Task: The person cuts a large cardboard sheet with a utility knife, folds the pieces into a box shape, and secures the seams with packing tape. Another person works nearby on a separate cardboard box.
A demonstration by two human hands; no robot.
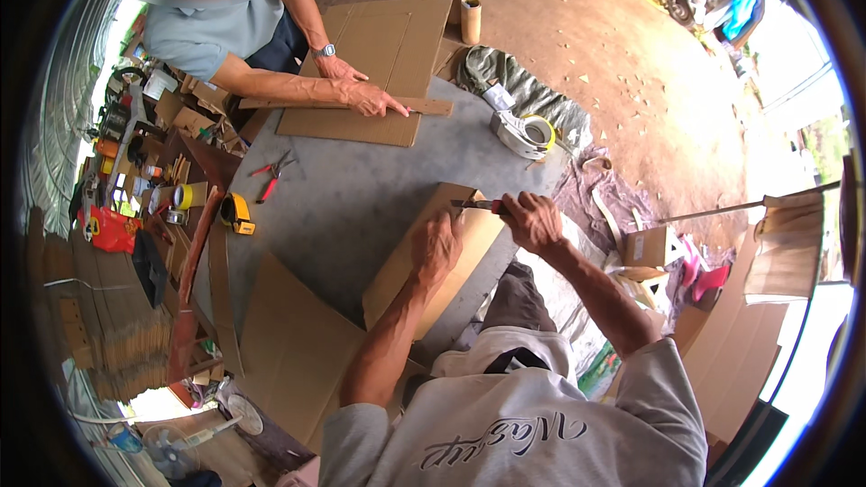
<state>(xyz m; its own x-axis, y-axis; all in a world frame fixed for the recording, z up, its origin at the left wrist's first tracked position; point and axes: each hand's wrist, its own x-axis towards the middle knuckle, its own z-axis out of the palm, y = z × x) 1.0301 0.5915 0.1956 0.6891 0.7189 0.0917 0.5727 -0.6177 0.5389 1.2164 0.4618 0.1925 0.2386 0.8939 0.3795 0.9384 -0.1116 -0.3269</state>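
Note:
A long, narrow folded cardboard box (408,284) lies slantwise on the grey tabletop in front of me. My left hand (437,245) is closed at its upper part, fingers curled against the cardboard. In my right hand (534,222) is a slim hand tool (476,205) with a red-and-black handle; its dark end points left, over the box's far end and close to my left fingers. Its exact kind is too small to make out. Another flat cardboard sheet (293,334) lies to the left of the box.
Across the table, a co-worker's hands press a wooden strip (433,106) onto a cardboard sheet (383,45). Red-handled pliers (269,182) and a yellow tape measure (237,214) lie at the left. Tape rolls (528,133) stand at the right edge beside a grey-green cloth (519,81).

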